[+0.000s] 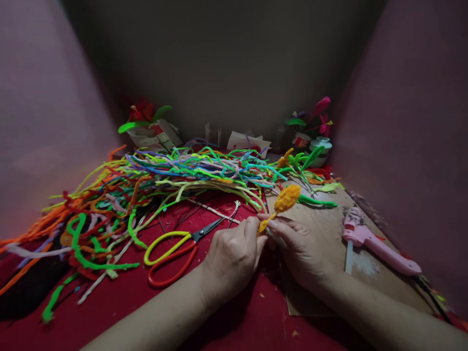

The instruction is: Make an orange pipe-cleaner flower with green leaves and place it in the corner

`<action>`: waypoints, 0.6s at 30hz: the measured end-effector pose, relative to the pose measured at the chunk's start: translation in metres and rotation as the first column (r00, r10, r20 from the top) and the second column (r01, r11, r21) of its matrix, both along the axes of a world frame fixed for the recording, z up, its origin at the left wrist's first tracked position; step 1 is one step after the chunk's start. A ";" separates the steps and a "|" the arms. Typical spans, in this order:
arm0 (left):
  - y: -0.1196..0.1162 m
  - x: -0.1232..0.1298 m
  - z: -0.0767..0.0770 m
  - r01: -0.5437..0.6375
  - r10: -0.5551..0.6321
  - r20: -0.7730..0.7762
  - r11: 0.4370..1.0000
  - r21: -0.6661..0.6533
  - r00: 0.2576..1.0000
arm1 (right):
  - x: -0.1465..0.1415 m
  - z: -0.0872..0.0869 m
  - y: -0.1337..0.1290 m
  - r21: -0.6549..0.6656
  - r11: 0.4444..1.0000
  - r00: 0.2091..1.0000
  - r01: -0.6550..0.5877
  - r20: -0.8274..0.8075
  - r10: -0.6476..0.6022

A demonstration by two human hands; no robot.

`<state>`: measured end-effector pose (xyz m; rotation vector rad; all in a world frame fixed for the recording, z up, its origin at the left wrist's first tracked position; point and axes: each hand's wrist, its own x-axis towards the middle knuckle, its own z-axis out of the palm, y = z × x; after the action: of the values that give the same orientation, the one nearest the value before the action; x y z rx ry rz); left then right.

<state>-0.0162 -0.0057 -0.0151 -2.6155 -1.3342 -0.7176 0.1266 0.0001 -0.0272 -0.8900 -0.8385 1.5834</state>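
Between my two hands is an orange-yellow pipe cleaner point(287, 199), shaped into an oval petal-like loop at the top with a twisted stem below. My left hand point(234, 246) pinches the lower end of the stem, its fingers closed. My right hand point(298, 243) grips the stem just under the oval, thumb and fingers pressed together. Both hands are held close to each other above the red cloth. Left of my left hand lie scissors point(195, 236) with one yellow and one red handle, blades pointing toward the upper right.
A large heap of multicoloured pipe cleaners point(204, 168) spreads across the back and left. On a cardboard sheet point(310, 302) at the right lies a pink glue gun point(380, 246) with its cord. Pipe-cleaner flowers point(323, 114) and a small jar point(321, 146) stand behind.
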 end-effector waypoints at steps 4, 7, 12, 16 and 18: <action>0.002 -0.002 0.000 0.055 -0.049 -0.078 0.996 0.067 0.996 | -0.001 0.001 -0.002 0.048 0.998 0.999 -0.041 0.011 0.040; 0.003 -0.004 -0.002 0.072 -0.071 -0.026 0.996 0.048 0.997 | -0.001 0.000 -0.003 0.048 0.997 0.998 -0.058 0.011 0.058; 0.003 -0.005 -0.002 0.116 -0.074 0.253 0.981 -0.157 0.965 | 0.000 0.001 -0.003 0.069 0.994 0.996 -0.080 0.032 0.078; 0.003 -0.002 0.008 0.201 0.030 0.513 0.899 -0.388 0.858 | 0.001 0.003 -0.003 0.126 0.985 0.993 -0.119 0.027 0.116; 0.003 0.000 0.013 0.238 0.107 0.590 0.847 -0.476 0.801 | 0.002 0.003 -0.003 0.144 0.980 0.990 -0.139 0.023 0.137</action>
<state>-0.0161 -0.0029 -0.0022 -2.9999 -1.8291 -1.4842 0.1283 -0.0030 -0.0238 -0.7514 -1.0302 1.6138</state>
